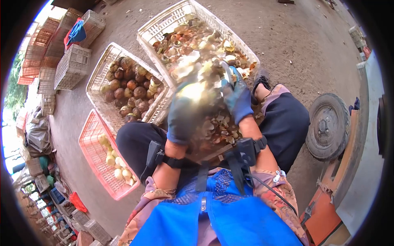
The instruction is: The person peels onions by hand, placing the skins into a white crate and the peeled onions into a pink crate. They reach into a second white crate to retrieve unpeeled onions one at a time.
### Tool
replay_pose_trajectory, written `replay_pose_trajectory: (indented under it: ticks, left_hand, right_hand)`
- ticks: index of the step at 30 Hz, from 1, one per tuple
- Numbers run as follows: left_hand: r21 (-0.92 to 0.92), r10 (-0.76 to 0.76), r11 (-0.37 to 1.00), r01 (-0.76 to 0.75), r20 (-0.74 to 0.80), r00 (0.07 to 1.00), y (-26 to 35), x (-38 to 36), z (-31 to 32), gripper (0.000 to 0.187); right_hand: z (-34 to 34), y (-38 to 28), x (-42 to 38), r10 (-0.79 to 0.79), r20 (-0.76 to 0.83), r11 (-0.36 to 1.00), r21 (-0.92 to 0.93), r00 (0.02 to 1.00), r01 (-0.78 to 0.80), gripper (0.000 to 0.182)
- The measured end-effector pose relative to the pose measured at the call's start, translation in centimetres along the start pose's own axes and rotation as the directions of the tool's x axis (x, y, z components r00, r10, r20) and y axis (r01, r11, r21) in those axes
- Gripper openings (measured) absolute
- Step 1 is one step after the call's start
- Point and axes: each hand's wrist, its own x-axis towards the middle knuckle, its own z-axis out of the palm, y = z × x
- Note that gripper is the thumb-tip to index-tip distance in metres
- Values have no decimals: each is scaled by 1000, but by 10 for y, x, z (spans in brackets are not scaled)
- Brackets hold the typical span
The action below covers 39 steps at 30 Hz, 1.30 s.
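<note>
My left hand (182,112), in a blue glove, is smeared by motion and closed around a pale yellow, round, onion-like vegetable (193,91). My right hand (238,96), gloved in blue and grey, is close beside it with fingers curled. A narrow greyish shape shows at its fingertips, too blurred to name. Beneath and beyond both hands is a white crate (240,39) heaped with peelings (180,43). More brown and pale scraps (219,127) lie between my legs.
To the left, a white crate (100,74) holds brown round vegetables (131,85). Nearer me, a pink crate (92,141) has pale peeled ones (118,174). A wheel (327,127) lies at right. Stacked crates (74,67) stand far left, on the same dirt floor (295,37).
</note>
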Motion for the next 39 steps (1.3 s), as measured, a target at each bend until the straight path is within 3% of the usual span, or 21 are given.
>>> replay_pose_trajectory:
  ticks: [2, 4, 5, 7, 8, 9, 12, 14, 22, 24, 25, 26, 27, 28, 30, 31, 33, 34, 36, 37, 39]
  left_hand:
    - [22, -66, 998, 67, -43, 997, 3, 2, 3, 21]
    - [-340, -212, 931, 131, -214, 953, 5, 11, 5, 30]
    - [-338, -219, 931, 136, -221, 950, 6, 11, 1, 30]
    - [-926, -560, 238, 294, 117, 820, 9, 11, -7, 24]
    - [-935, -569, -234, 266, 354, 742, 14, 12, -13, 21]
    - [-901, -707, -401, 168, 421, 568, 51, 34, -32, 17]
    - [-937, -664, -254, 241, 350, 661, 37, 26, -23, 12]
    - [-938, -629, -210, 276, 346, 696, 23, 18, -17, 10]
    - [-953, -624, 132, 273, 134, 770, 21, 20, -12, 15]
    - [-859, -671, -503, 91, 455, 585, 24, 25, -24, 18]
    - [-860, -674, -504, 85, 453, 584, 15, 17, -20, 18]
    - [-900, -606, 279, 334, 105, 789, 2, 6, -13, 33]
    - [-369, -265, 899, 234, -34, 964, -8, -3, -6, 49]
    - [-370, -267, 899, 236, -34, 963, -5, 4, -11, 49]
    - [131, 190, 979, -158, -282, 940, 7, 24, -27, 24]
    - [131, 187, 979, -155, -284, 940, 4, 21, -22, 24]
    - [-558, -373, 798, 227, -162, 913, -2, 13, -6, 27]
    - [-559, -373, 797, 227, -161, 914, 0, 14, -1, 27]
    - [-889, -635, 375, 263, -39, 771, 4, 17, 7, 25]
    - [-889, -635, 375, 263, -39, 772, 7, 18, 2, 25]
    - [-474, -277, 876, 89, -343, 898, 15, 20, -11, 24]
  right_hand:
    - [7, -5, -8, -31, -12, 951, 307, 999, 33, 41]
    - [-2, -20, -20, -37, 109, 930, 367, 993, -6, 42]
    - [-7, -32, -26, -13, 224, 904, 418, 975, -84, 41]
    - [-16, -46, -35, 10, 365, 915, 371, 931, -156, 35]
    - [-17, -49, -40, 8, 373, 917, 368, 928, -156, 35]
    - [-19, -51, -46, 40, 469, 877, 406, 883, -255, 35]
    - [-10, -30, -53, 106, 657, 830, 355, 747, -430, 42]
    - [-2, -21, -54, -68, 616, 922, 340, 784, -188, 47]
    - [-11, -41, -56, -49, 559, 961, 252, 828, -113, 43]
    - [-13, -41, -54, -77, 530, 987, 163, 845, -12, 39]
    - [-16, -44, -51, 30, 579, 971, 176, 815, -160, 42]
    - [-19, -47, -50, 132, 626, 934, 180, 768, -307, 44]
    - [-21, -52, -50, 133, 628, 934, 179, 767, -309, 44]
    - [-24, -56, -50, 151, 627, 927, 179, 764, -330, 44]
    - [-25, -56, -49, 168, 629, 920, 176, 759, -349, 44]
    - [-24, -52, -49, 155, 642, 929, 164, 751, -332, 43]
    - [-22, -52, -50, 145, 652, 936, 154, 744, -317, 43]
    - [-20, -55, -52, 148, 636, 911, 210, 757, -355, 35]
    - [-19, -55, -53, 154, 619, 882, 265, 770, -389, 30]
    - [-17, -50, -54, 110, 615, 893, 285, 781, -350, 31]
    - [-12, -40, -54, 68, 609, 899, 305, 790, -313, 31]
